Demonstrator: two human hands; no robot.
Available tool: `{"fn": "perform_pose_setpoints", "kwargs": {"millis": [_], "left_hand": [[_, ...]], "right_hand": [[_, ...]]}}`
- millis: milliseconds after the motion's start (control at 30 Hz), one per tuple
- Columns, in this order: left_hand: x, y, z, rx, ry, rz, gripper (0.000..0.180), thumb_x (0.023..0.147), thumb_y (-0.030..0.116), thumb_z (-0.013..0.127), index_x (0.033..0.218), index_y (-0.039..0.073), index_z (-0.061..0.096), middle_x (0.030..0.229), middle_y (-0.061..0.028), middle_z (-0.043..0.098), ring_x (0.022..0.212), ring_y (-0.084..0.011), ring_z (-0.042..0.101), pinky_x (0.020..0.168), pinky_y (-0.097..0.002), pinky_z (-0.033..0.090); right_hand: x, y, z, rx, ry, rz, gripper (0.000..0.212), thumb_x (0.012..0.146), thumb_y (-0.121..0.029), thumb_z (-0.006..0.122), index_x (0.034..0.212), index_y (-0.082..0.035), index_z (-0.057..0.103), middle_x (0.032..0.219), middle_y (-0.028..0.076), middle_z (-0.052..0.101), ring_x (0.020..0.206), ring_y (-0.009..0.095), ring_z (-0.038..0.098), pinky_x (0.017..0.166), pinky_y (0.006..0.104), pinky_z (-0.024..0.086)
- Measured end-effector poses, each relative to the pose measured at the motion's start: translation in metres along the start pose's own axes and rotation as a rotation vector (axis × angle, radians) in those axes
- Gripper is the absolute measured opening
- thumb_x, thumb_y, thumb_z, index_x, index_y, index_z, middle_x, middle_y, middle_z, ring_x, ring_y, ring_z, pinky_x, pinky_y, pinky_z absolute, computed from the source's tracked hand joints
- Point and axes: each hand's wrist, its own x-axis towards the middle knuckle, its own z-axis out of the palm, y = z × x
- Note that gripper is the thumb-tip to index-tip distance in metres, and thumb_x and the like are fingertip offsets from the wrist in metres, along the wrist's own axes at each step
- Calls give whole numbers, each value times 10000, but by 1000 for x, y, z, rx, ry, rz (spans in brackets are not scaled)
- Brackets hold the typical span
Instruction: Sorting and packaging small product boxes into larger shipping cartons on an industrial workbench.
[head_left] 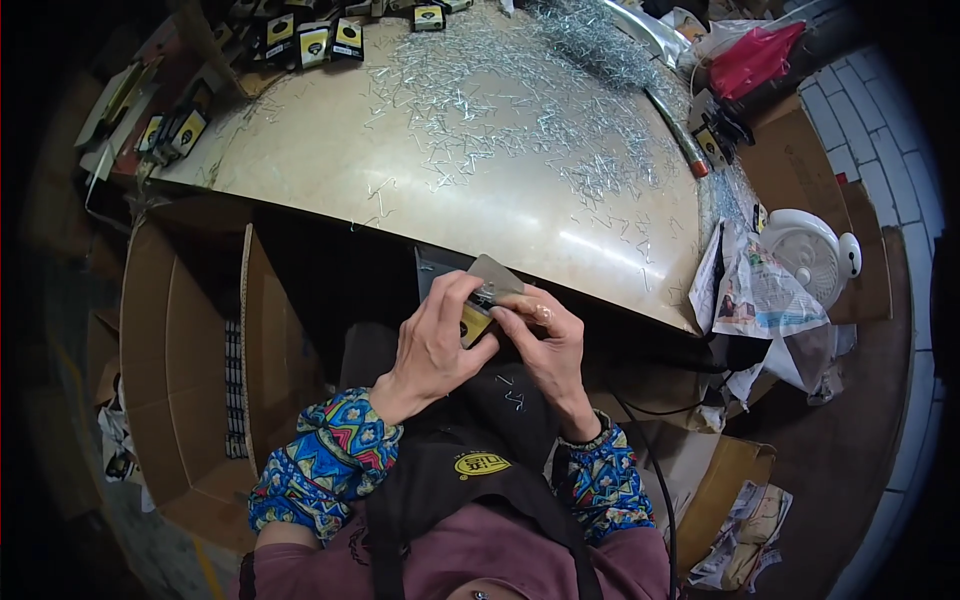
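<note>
My left hand [437, 335] and my right hand [546, 340] are closed around a small yellow-and-black card box [474, 326] in front of my apron, just below the table's near edge. A grey flap [492, 268] stands up from the box. Between my fingertips, at the mouth of the box, shiny bent wire pieces [484, 294] show; fingers partly cover them. Many similar loose metal wire hooks [470, 110] are spread over the tabletop [320, 140]. A few wire pieces [514, 395] lie on the dark apron.
Small black-and-yellow boxes [313, 45] stand at the table's far left. A denser heap of wire hooks [590, 45] lies at the back. To the right are a white fan [800, 255] and newspaper [765, 290]. A large cardboard carton [195, 390] holding stacked boxes stands left.
</note>
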Motion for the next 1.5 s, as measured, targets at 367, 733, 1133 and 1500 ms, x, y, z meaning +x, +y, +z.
{"fn": "perform_pose_setpoints", "kwargs": {"millis": [367,733,1133,1500], "left_hand": [[5,9,-5,142,-55,-212,868,720,157,810,1427,-3,330,1154,-207,608,1020,-404,644,805,-428,548],[9,3,5,9,-118,-90,1012,704,119,825,1508,-17,226,1310,-243,482,1178,-408,516,982,-438,462],[9,11,3,175,-119,-221,665,721,159,788,1265,-25,452,1078,-242,604,954,-435,637,771,-462,536],[8,10,-1,166,-148,-235,701,697,140,803,1266,-38,435,1064,-243,602,950,-436,635,791,-470,529]], "right_hand": [[-2,-10,11,-60,-74,-96,249,854,45,715,1103,32,719,1169,150,706,1008,158,677,869,270,537],[32,5,-16,-154,70,191,226,965,-109,657,1116,52,706,886,25,721,784,53,609,686,199,492],[6,-19,16,42,146,253,189,898,-13,717,1080,36,734,940,36,734,851,56,634,777,201,514],[8,-8,1,245,39,368,169,901,-44,718,1051,29,741,922,46,729,807,70,642,729,204,510]]}}
